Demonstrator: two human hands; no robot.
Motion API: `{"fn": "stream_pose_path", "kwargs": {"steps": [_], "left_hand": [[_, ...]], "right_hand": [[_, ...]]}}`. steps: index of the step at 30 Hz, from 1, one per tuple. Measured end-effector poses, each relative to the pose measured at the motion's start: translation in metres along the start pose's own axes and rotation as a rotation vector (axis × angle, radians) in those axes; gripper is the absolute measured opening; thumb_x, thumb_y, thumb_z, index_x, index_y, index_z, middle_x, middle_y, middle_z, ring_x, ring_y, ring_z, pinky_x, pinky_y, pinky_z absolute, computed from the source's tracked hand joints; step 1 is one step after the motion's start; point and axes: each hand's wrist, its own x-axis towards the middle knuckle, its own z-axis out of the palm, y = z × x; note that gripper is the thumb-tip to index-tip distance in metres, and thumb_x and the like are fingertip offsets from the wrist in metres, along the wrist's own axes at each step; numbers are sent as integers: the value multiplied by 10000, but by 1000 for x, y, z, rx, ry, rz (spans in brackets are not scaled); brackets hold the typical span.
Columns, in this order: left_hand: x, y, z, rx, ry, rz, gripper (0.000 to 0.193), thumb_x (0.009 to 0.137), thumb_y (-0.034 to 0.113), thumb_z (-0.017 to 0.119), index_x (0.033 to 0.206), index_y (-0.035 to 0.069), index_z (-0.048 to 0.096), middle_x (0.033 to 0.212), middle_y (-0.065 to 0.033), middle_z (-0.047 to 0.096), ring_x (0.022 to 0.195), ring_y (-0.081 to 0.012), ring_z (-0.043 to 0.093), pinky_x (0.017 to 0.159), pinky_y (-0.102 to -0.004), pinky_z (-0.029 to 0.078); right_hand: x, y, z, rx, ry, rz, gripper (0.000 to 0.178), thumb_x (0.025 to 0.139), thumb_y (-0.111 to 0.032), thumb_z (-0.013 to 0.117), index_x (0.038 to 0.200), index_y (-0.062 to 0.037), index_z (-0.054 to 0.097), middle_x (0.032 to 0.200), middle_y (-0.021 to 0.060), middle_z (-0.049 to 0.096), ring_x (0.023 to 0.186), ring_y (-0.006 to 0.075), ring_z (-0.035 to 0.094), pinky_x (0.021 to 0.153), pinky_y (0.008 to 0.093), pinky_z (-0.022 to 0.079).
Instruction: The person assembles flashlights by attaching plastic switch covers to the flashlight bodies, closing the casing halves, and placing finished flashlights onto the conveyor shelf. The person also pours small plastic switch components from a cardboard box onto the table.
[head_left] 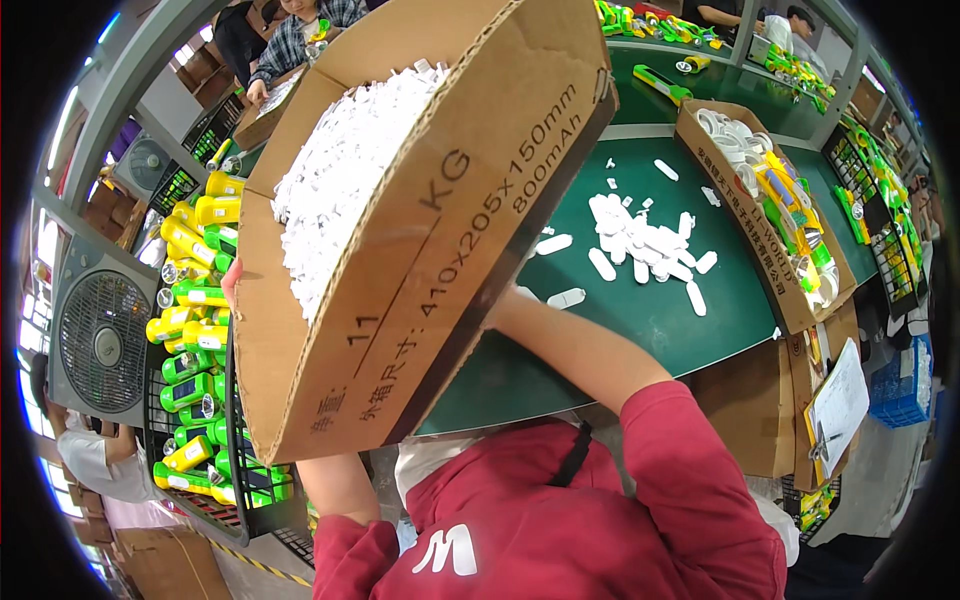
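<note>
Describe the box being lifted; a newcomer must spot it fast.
Above the green table, nearest the camera, a big cardboard box is tilted up. Unlike the flat box at the right, it holds only small white pieces.

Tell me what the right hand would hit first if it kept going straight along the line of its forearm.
The right hand itself is hidden behind the cardboard box, so it likely already meets the box's underside. Past that, the forearm's line runs up and left toward the box full of small white pieces. Depth is unclear.
</note>
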Motion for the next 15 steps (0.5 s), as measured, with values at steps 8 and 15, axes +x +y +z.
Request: {"fn": "stream_pose_path", "kwargs": {"steps": [8,15], "left_hand": [[-24,338,-398,-10,69,-73,391,792,440,473,975,103,552,792,-24,531,648,-139,512,558,-271,417],[-113,510,-481,75,189,-31,386,784,449,477,945,107,558,722,-10,517,575,-128,494,495,-261,400]], "right_hand": [[-18,135,-26,-235,-282,348,327,845,-202,407,1126,-88,529,1165,66,517,1103,205,452,909,518,283],[-69,231,-7,-585,54,114,237,855,-215,430,1016,-88,548,1026,55,534,1068,192,456,858,479,302]]}}
